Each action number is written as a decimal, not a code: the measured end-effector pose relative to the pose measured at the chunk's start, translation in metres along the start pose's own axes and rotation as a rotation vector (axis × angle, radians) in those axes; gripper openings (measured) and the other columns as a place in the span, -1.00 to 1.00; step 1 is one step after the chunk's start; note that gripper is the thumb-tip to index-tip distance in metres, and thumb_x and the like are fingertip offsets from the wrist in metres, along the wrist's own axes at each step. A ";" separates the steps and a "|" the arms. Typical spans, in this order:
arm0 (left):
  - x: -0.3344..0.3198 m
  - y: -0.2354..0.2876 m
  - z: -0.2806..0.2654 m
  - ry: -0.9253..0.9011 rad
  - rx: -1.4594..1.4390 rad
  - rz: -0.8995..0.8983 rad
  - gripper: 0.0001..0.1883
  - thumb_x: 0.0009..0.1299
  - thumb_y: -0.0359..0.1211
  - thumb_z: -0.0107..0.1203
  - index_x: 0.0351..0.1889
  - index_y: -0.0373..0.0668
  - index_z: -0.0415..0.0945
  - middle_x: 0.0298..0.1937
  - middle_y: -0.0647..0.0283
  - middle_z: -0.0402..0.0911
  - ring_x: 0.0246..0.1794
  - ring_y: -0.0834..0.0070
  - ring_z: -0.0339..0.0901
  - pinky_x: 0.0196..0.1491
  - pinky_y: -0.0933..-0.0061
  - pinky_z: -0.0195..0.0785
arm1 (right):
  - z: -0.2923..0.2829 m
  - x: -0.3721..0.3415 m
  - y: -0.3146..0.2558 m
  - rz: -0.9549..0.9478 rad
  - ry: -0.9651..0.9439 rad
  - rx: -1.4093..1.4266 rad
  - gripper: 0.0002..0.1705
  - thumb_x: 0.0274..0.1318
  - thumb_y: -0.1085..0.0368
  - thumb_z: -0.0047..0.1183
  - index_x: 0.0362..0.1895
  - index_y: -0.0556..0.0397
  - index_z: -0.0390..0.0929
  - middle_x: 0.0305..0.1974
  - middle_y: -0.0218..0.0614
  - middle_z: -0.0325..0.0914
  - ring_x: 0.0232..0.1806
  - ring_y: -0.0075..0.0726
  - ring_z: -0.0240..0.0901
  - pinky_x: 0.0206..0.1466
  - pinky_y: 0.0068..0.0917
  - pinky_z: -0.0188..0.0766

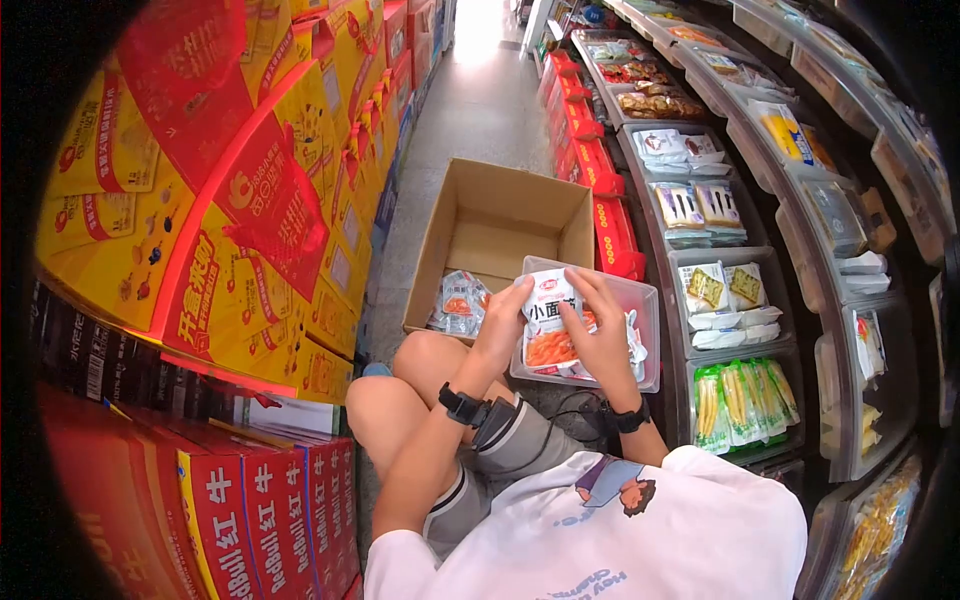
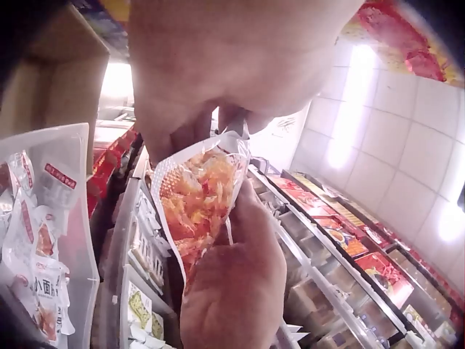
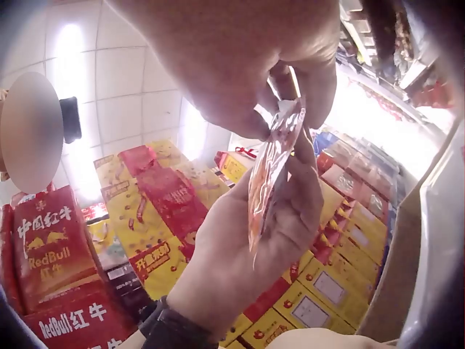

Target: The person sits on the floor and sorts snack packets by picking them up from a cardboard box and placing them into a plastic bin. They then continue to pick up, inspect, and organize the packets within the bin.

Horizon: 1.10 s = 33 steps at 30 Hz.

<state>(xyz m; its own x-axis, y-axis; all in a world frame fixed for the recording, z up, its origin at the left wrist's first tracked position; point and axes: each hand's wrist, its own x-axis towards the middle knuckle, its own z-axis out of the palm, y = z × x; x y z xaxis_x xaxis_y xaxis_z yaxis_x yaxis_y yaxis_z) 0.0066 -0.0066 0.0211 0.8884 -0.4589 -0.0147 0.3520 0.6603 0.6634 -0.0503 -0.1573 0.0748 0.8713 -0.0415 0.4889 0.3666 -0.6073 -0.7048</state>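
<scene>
A white packet with an orange-red food picture [image 1: 551, 320] is held up between both hands above a clear plastic bin [image 1: 647, 300]. The left hand [image 1: 500, 325] grips its left edge; the right hand [image 1: 602, 335] pinches the upper right part. In the left wrist view the packet's see-through side [image 2: 200, 200] shows orange pieces, with the left hand [image 2: 232, 58] at its top and the right hand [image 2: 236, 291] below. In the right wrist view the packet [image 3: 272, 174] appears edge-on between the right hand [image 3: 232, 65] and left hand [image 3: 240, 240]. Similar packets [image 2: 40, 269] lie in the bin.
An open cardboard box [image 1: 430, 240] beyond the knees holds a few packets [image 1: 460, 303]. Yellow and red cartons [image 1: 250, 220] and Red Bull boxes [image 1: 265, 520] are stacked at left. Shelf bins with snacks [image 1: 740, 400] line the right, and red packages [image 1: 617, 235] stand beside the aisle.
</scene>
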 end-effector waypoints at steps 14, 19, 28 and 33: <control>0.008 -0.021 -0.035 0.200 0.449 -0.196 -0.63 0.50 -0.32 0.13 0.17 -0.35 0.43 0.06 0.14 0.62 -0.06 0.48 0.66 -0.09 0.46 0.59 | 0.033 0.004 0.071 0.248 -0.129 0.208 -0.32 0.21 0.38 0.21 0.40 0.23 0.35 0.31 -0.08 0.42 0.24 -0.27 0.46 0.23 -0.40 0.43; 0.015 -0.035 -0.054 0.343 0.400 -0.127 -0.48 0.45 -0.44 0.15 0.33 -0.40 0.27 0.07 0.11 0.61 -0.06 0.44 0.66 -0.10 0.48 0.61 | 0.046 0.007 0.085 0.486 -0.182 0.557 -0.25 0.24 0.34 0.21 0.46 0.29 0.23 0.39 -0.01 0.35 0.29 -0.20 0.45 0.31 -0.36 0.40; 0.026 -0.015 -0.060 0.632 0.123 -0.103 -0.27 0.45 -0.40 0.17 0.51 -0.31 0.04 0.11 0.14 0.58 0.02 0.43 0.63 -0.11 0.56 0.51 | 0.051 0.012 0.104 0.559 -0.200 0.727 -0.40 0.29 0.33 0.14 0.35 0.32 0.36 0.29 -0.08 0.46 0.28 -0.19 0.50 0.30 -0.35 0.45; 0.036 -0.027 -0.074 0.651 0.254 -0.113 -0.31 0.47 -0.33 0.15 0.49 -0.28 0.09 0.10 0.16 0.60 0.04 0.36 0.64 0.02 0.47 0.46 | 0.033 0.015 0.112 0.579 -0.183 0.682 -0.52 0.31 0.33 0.11 0.25 0.29 0.45 0.19 -0.14 0.53 0.24 -0.23 0.53 0.28 -0.36 0.46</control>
<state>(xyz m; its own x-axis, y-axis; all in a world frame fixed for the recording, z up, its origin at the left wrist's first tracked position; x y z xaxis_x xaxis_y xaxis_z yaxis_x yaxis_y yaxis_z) 0.0515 0.0035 -0.0528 0.8743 -0.0149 -0.4852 0.4428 0.4338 0.7847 0.0146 -0.1997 -0.0143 0.9960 -0.0319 -0.0836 -0.0811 0.0726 -0.9941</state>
